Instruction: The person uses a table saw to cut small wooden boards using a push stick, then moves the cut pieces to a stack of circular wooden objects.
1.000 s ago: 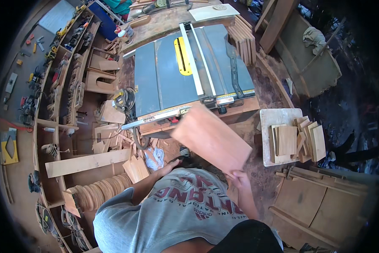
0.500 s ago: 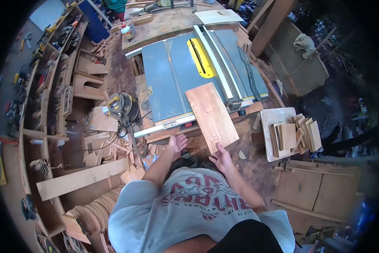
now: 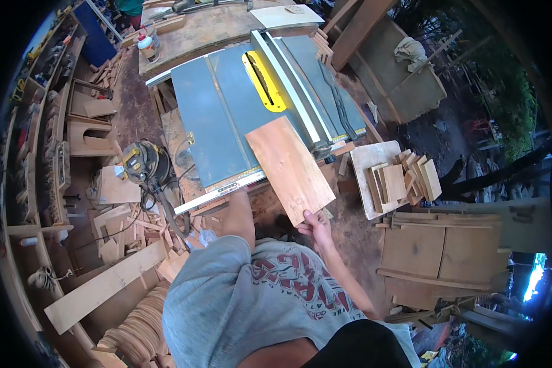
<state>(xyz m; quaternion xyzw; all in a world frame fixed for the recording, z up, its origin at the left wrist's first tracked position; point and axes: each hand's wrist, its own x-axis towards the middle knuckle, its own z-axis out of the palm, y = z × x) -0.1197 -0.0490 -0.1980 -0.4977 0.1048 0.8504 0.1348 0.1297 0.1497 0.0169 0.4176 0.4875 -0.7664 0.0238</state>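
A flat wooden board [image 3: 288,165] lies angled across the front of the table saw [image 3: 199,98], its near end jutting past the edge. My right hand [image 3: 314,228] grips that near end, thumb on top. My left forearm [image 3: 238,218] reaches to the saw's front rail [image 3: 220,194]; the hand there is hidden beneath it, so its fingers cannot be seen. Right of the board are the yellow throat plate [image 3: 263,80] with its slot and, beyond that, the long fence [image 3: 291,92].
A white board [image 3: 363,184] at the right carries stacked offcuts [image 3: 392,184]. A shop vacuum with hose [image 3: 139,161] stands left of the saw. Wooden shelving [image 3: 30,184] lines the left side. A workbench [image 3: 196,24] with a bottle [image 3: 149,48] is behind. Panels [image 3: 441,251] lie lower right.
The board has swung from mid-air at my right onto the saw's front. My left hand has reached forward from beside my waist and disappeared under the rail. The view has shifted.
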